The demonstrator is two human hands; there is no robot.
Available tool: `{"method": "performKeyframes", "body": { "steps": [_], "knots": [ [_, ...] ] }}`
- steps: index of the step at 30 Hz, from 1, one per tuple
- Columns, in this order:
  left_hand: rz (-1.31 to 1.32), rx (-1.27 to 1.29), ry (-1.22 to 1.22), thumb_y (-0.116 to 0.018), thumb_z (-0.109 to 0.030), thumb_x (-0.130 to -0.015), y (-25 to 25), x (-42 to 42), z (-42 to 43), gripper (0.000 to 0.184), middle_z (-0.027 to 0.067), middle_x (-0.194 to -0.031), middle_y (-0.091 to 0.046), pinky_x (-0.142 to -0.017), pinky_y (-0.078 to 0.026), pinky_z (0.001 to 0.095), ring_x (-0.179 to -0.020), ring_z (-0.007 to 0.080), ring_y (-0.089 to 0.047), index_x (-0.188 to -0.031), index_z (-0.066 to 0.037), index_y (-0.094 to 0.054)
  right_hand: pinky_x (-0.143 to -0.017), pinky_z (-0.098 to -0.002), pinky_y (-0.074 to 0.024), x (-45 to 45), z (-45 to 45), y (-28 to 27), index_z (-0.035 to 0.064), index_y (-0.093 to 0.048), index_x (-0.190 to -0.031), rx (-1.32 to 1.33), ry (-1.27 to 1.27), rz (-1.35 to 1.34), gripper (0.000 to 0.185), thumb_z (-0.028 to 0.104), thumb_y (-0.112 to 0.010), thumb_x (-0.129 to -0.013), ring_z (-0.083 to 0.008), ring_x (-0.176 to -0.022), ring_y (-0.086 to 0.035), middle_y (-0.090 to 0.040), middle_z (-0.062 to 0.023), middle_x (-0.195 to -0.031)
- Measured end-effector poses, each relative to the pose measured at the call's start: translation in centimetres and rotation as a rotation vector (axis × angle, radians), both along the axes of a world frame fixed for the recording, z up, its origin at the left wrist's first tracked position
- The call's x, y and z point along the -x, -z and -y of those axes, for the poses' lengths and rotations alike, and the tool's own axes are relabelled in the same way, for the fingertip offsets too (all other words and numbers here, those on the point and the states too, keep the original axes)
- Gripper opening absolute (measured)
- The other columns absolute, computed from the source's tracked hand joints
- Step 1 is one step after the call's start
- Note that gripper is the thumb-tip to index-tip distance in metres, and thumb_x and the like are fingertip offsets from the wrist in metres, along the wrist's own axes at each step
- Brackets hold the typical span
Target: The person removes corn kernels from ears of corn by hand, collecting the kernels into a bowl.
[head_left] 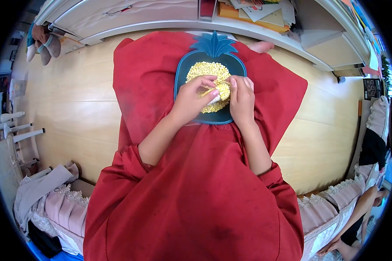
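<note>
Kernels (207, 69) lie in the tray (183, 71); it apparently rests on the smock (196, 187).

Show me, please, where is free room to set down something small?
Bare floor lies left of the red cloth, toward the white furniture legs, and right of it, toward the frilled cover. In the tray, only a narrow dark margin is bare; kernels, corn cob, left hand and right hand crowd the middle.

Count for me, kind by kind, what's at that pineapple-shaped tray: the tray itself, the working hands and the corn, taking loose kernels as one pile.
Hands: 2 (left hand, right hand)
Tray: 1
Corn cob: 1
Pile of loose kernels: 1
Total: 5
</note>
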State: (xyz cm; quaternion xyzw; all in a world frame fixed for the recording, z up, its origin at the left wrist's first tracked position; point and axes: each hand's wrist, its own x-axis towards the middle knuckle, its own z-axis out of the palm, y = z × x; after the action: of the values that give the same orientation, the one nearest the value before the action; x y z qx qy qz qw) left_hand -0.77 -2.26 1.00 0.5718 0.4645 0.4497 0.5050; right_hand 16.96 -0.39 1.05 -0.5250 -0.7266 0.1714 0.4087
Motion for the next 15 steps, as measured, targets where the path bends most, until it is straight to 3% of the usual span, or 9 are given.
{"method": "performKeyframes", "body": {
  "steps": [4,8,15],
  "knots": [
    [-0.275,-0.248,-0.104,-0.075,-0.009,-0.082,-0.60,0.00,0.11,0.014,0.0131,-0.115,-0.069,-0.091,-0.050,0.0347,-0.104,0.0246,-0.064,-0.089,0.001,-0.069,-0.088,-0.0449,-0.0427,0.27,0.09,-0.20,0.0007,-0.062,-0.093,0.012,0.020,0.049,0.014,0.008,-0.051,-0.096,-0.0375,-0.088,-0.058,-0.063,-0.0186,-0.088],
    [-0.404,-0.386,-0.144,-0.073,-0.007,-0.082,-0.48,-0.54,0.69,0.015,0.0136,-0.115,-0.068,-0.091,-0.050,0.0364,-0.105,0.0287,-0.064,-0.094,0.001,-0.070,-0.091,-0.0457,-0.0426,0.45,0.19,-0.12,0.0007,-0.062,-0.094,0.019,0.055,0.112,0.014,0.008,-0.050,-0.096,-0.0388,-0.090,-0.058,-0.062,-0.0188,-0.088],
    [-0.369,-0.332,-0.164,-0.071,-0.005,-0.083,-0.65,-0.48,0.50,0.014,0.0136,-0.117,-0.068,-0.091,-0.050,0.0354,-0.107,0.0277,-0.064,-0.095,0.001,-0.070,-0.091,-0.0449,-0.0429,0.74,0.04,-0.68,0.0006,-0.063,-0.096,0.086,0.097,0.045,0.015,0.008,-0.049,-0.097,-0.0376,-0.091,-0.057,-0.063,-0.0178,-0.090]
  ]
}}
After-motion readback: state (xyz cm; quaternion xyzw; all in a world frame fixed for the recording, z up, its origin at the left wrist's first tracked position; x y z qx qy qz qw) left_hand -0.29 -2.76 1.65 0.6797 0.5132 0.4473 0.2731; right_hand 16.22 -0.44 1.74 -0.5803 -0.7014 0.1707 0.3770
